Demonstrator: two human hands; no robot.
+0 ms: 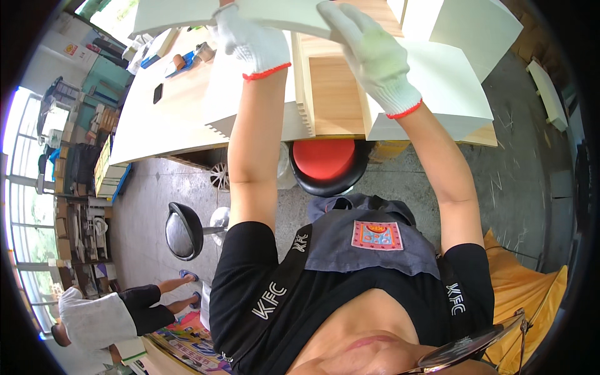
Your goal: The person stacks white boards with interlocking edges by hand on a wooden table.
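Both my hands wear white knit gloves with red cuffs and reach forward over the work table. A white panel is held up at the far edge of the view, above the table. My left hand is closed on the panel's near edge, its fingers partly hidden. At the panel's right end, my right hand grips the edge with its fingers bent over it. Beneath them lie a stack of white boards, a light wood-grain board and, to the right, more white boards.
A phone and a tape dispenser lie on the table's left. A red-and-black stool stands close before me, a black stool left of it. Another person is at lower left. Orange cloth hangs at right.
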